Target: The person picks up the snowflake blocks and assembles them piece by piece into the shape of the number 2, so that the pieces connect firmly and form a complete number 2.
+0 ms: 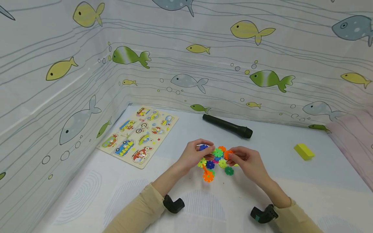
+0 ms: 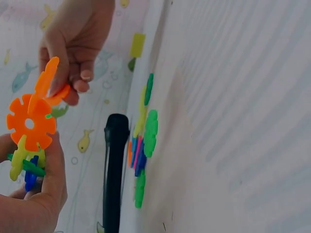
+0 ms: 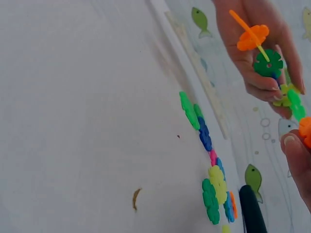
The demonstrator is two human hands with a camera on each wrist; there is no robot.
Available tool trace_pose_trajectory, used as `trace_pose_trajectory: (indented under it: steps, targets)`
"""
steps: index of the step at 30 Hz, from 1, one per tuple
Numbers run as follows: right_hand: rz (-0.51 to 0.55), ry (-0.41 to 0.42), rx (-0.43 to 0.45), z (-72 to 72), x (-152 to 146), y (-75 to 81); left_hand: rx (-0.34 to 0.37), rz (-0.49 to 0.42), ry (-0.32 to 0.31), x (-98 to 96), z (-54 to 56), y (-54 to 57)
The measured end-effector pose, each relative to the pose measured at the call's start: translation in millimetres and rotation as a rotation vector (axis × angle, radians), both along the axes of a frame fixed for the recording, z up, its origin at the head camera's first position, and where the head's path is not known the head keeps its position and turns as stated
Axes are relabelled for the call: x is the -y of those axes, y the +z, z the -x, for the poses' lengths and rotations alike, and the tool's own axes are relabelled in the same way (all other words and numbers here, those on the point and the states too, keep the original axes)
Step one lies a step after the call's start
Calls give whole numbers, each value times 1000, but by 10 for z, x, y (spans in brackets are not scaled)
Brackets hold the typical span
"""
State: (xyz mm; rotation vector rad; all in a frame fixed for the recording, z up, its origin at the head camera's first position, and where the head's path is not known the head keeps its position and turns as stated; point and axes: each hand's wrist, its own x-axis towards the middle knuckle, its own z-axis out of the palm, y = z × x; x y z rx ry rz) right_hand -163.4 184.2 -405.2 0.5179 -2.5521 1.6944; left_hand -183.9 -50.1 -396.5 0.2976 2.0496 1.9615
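My left hand [image 1: 194, 154] grips a linked cluster of notched plastic snowflake discs, among them a green disc [image 3: 268, 63] and an orange disc [image 2: 31, 124]. A light green disc [image 3: 296, 104] sticks out from the cluster toward my right hand [image 1: 251, 162]. Between thumb and fingers, my right hand pinches another orange disc [image 3: 306, 130], its edge right by the light green one. Beneath both hands several loose discs lie on the table, including a dark green disc [image 1: 229, 171] and a yellow disc [image 1: 222, 163]. Fingers partly hide the cluster.
A black microphone [image 1: 227, 126] lies behind the hands. To the left is a wooden puzzle board [image 1: 150, 147] with vehicle pictures. A yellow block [image 1: 304, 151] sits at the right. Fish-printed sheeting [image 1: 221, 71] rises along the table's back and left.
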Motion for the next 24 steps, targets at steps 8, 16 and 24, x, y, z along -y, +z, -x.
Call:
trace_pose_trajectory:
  steps: [8, 16, 24]
  targets:
    - [-7, 6, -60, 20, 0, -61, 5, 7, 0, -2, -1, -5]
    - [-55, -5, -133, 36, 13, -130, 5, 2, 0, -4, 8, -29]
    - [-83, -29, -198, 21, 35, -139, 22, -16, 5, -5, 12, -51]
